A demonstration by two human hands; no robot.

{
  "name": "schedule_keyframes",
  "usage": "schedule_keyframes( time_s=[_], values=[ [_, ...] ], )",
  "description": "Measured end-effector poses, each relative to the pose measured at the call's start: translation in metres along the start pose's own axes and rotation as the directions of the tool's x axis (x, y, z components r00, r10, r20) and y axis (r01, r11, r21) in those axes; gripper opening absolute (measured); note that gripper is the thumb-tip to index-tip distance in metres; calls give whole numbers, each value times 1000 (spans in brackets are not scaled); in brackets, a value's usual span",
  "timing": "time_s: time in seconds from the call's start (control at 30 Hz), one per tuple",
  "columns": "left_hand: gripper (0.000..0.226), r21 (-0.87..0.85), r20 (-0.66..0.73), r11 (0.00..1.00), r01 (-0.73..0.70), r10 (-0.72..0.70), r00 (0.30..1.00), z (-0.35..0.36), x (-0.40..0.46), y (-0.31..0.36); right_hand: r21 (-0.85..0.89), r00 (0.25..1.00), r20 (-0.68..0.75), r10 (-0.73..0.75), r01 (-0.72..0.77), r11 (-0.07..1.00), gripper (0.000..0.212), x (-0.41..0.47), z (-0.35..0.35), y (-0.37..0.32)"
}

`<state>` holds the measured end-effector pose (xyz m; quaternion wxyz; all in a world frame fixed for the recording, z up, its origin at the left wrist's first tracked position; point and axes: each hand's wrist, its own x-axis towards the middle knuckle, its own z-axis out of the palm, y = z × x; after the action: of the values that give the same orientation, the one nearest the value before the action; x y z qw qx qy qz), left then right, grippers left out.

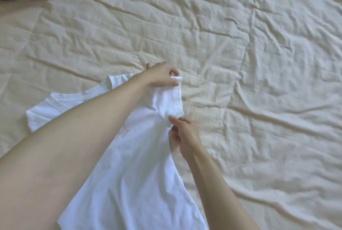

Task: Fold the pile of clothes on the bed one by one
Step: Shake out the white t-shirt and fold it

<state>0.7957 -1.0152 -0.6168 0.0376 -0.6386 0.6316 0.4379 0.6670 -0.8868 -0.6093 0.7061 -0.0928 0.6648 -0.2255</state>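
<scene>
The white T-shirt (129, 155) lies flat on the bed (259, 63), thin and limp. My left hand (162, 74) pinches its sleeve (168, 100) cuff; my right hand (185, 133) seemingly pinches the underarm seam. Seams give the firmest hold.

Soft, even daylight fills the view, bright and low in contrast. The white T-shirt (129, 165) is nearly overexposed, its folds washed out. Creases in the bed (259, 63) cast faint shadows. Slight softness and wide-angle bending mark the edges.
</scene>
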Motion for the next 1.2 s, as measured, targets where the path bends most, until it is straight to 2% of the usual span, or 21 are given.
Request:
schedule_keyframes(
  time_s=[0.1,0.2,0.27,0.3,0.33,0.4,0.43,0.47,0.5,0.57,0.6,0.67,0.7,0.77,0.83,0.93,1.0,1.03,1.1,1.17,1.2],
  values=[
    [25,21,-40,999,-47,48,998,-6,1,9,118,1000,26,-2,-1,993,29,0,6,-2],
    [19,-119,-134,988,-100,83,987,-12,-17,5,171,995,-52,-84,91,981,15,-1,9,-3],
    [20,-229,-227,961,-157,104,968,-14,-42,-5,31,955,-125,-271,276,961,12,-2,9,1],
    [20,-261,-276,948,-180,105,956,-14,-57,-12,-127,895,-139,-423,408,904,14,-4,9,5],
    [21,-302,-308,934,-193,96,946,-13,-73,-21,-304,795,-116,-596,543,783,17,-7,8,10],
    [31,-370,-304,913,-174,58,951,-10,-109,-44,-564,528,69,-847,720,403,22,-12,6,27],
    [37,-383,-276,913,-139,30,961,-7,-124,-58,-639,423,205,-883,741,206,25,-12,3,37],
    [43,-394,-232,915,-82,-13,973,-4,-139,-73,-685,369,339,-865,727,42,27,-11,0,45],
    [47,-413,-186,911,-8,-75,980,1,-150,-87,-714,366,451,-814,696,-82,28,-9,-4,54],
    [53,-454,-169,884,112,-209,963,10,-162,-110,-745,437,569,-697,633,-211,27,-7,-10,66],
    [51,-468,-207,872,143,-266,942,13,-162,-117,-753,477,582,-659,623,-214,25,-7,-11,68],
    [38,-472,-324,867,161,-340,883,16,-151,-120,-767,519,549,-655,624,-149,23,-10,-9,67],
    [27,-462,-363,874,148,-339,868,16,-141,-116,-774,517,527,-674,619,-131,25,-11,-5,64],
    [12,-451,-334,883,129,-300,894,15,-116,-103,-779,496,535,-684,604,-171,32,-12,3,58],
    [21,-479,-241,869,125,-267,933,15,-89,-88,-766,512,594,-621,595,-243,40,-12,11,55],
    [43,-493,-271,863,110,-272,924,18,-59,-76,-748,619,663,-422,577,-329,51,-5,15,56],
    [45,-475,-325,873,111,-292,900,23,-48,-75,-749,703,652,-284,537,-387,57,5,11,55],
    [40,-460,-362,883,97,-286,887,26,-48,-77,-740,721,649,-243,524,-423,59,9,10,55],
    [11,-513,-385,855,74,-307,871,31,-52,-81,-714,709,668,-226,525,-463,60,16,9,56],
    [32,-516,-401,854,59,-302,865,34,-62,-87,-708,662,696,-279,566,-422,59,14,8,56],
    [40,-471,-408,880,66,-283,868,36,-71,-89,-724,640,689,-340,591,-355,57,9,7,58]
  ],
)
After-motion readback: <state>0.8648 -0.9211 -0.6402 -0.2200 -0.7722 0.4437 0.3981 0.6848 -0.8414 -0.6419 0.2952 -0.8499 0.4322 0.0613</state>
